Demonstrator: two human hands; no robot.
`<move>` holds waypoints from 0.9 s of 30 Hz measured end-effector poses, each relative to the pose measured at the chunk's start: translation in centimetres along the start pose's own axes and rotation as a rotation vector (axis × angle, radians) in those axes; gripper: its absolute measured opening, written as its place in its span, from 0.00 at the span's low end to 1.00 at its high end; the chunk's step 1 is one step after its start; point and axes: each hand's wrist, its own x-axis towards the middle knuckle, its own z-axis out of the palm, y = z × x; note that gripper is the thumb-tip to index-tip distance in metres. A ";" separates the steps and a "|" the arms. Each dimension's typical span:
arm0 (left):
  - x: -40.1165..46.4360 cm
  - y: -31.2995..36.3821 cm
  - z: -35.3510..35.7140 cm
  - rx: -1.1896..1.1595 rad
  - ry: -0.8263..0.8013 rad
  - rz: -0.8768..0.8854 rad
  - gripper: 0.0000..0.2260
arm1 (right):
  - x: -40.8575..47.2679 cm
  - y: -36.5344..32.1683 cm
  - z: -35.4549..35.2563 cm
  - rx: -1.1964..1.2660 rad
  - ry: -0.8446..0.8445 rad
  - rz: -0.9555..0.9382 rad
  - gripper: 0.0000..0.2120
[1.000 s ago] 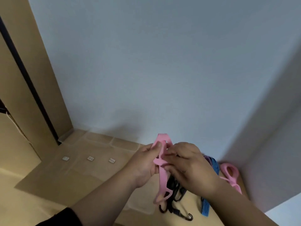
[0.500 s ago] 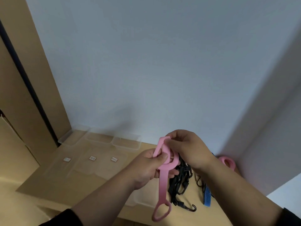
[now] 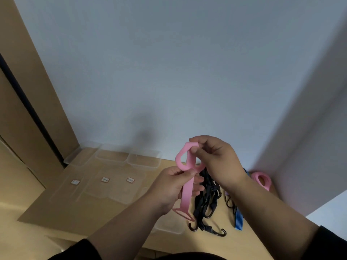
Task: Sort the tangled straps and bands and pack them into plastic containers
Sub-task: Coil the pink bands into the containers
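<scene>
The pink strap (image 3: 187, 192) hangs in the air between both hands, above the wooden table (image 3: 116, 218); the right hand (image 3: 217, 162) pinches its top end, folded into a loop, between thumb and curled fingers; the left hand (image 3: 174, 186) pinches the strap just below that loop, the rest of its fingers loosely curled behind the band. The lower part hangs straight down and ends in a triangular handle opening near the table edge.

Judging by how it bends and droops, the strap looks light, soft and rubbery, probably stretchy; it should fold without creasing but may spring open if let go; the flat band just under the loop looks the surest place to grip, since the loop itself gives.

Beside it on the table lie a black tangle of hooked cords (image 3: 206, 201), a blue striped strap (image 3: 238, 220) and a second pink band (image 3: 262, 180) against the wall; those hooks could snag the hanging end.

Clear plastic containers (image 3: 129, 156) stand along the wall to the left, with lids (image 3: 105, 186) lying flat in front of them; another clear container (image 3: 169, 225) sits under the left wrist.
</scene>
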 end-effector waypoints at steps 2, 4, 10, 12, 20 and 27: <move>0.5 0.1 0.1 -0.024 0.015 -0.063 0.09 | -0.2 0.3 -0.2 -0.063 -0.040 -0.071 0.10; 1.1 0.3 -0.1 0.033 0.039 -0.120 0.12 | -0.4 0.4 -0.5 -0.105 -0.050 -0.131 0.11; 1.8 0.1 0.1 0.051 0.005 -0.203 0.13 | 0.2 1.5 -1.2 -0.254 -0.038 -0.211 0.12; 2.2 0.3 0.2 -0.054 -0.007 -0.224 0.10 | 0.3 2.2 -1.4 -0.329 -0.065 -0.247 0.12; 4.5 1.7 -2.5 -0.441 -0.314 -0.235 0.22 | 0.0 5.0 -2.4 -0.525 -0.252 -0.523 0.12; 4.9 1.6 -1.7 -0.268 -0.249 -0.135 0.17 | -0.2 5.8 -2.6 -0.652 -0.341 -0.662 0.12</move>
